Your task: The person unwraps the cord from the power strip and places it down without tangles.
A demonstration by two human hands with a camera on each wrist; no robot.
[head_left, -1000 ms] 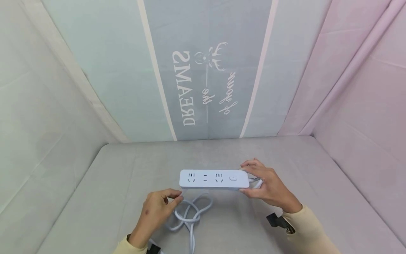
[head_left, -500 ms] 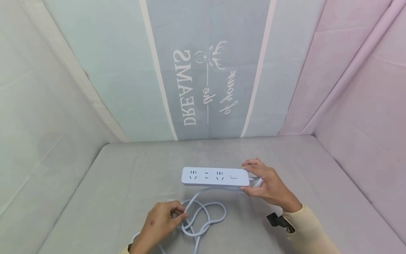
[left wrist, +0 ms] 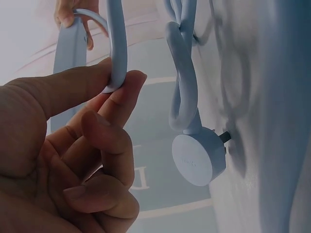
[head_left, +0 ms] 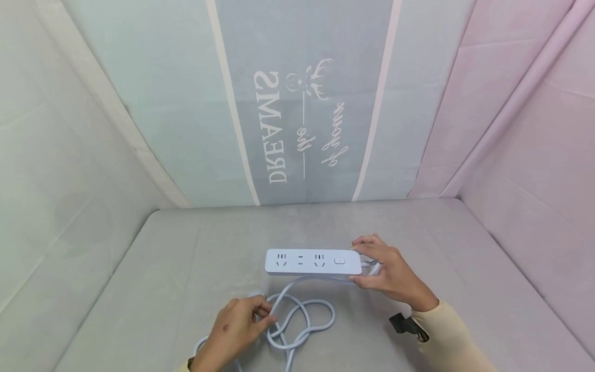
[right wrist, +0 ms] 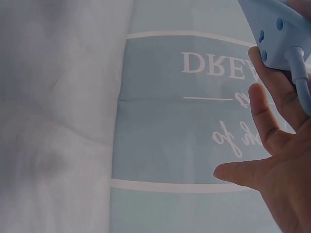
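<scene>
- Power strip, white, lies lengthwise across the middle of the grey table, its sockets and switch facing up; in the head view it sits at about 1 o'clock from the left hand and at 9 o'clock from the right hand.
- Right hand grips the strip's switch end, fingers curled over the far edge and thumb against the near edge; the right wrist view shows that end of the strip resting against the fingertips, with the cable leaving it.
- Cable, white, runs from the held end under the strip's near side and falls into loose, overlapping loops on the table at 6 o'clock from the strip.
- Left hand is at 8 o'clock from the strip, well apart from it, at the left edge of the loops; it pinches one strand of cable between thumb and forefinger, the other fingers curled in.
- Plug, round and white, hangs at the cable's end just beside the left hand, its pin against the table surface in the left wrist view.
- Backdrop behind the table, at 12 o'clock, is a striped cloth printed with "DREAMS" and a deer head; pink cloth hangs at 3 o'clock.
- Cream sleeve covers the right forearm, with a dark clip at the wrist.
</scene>
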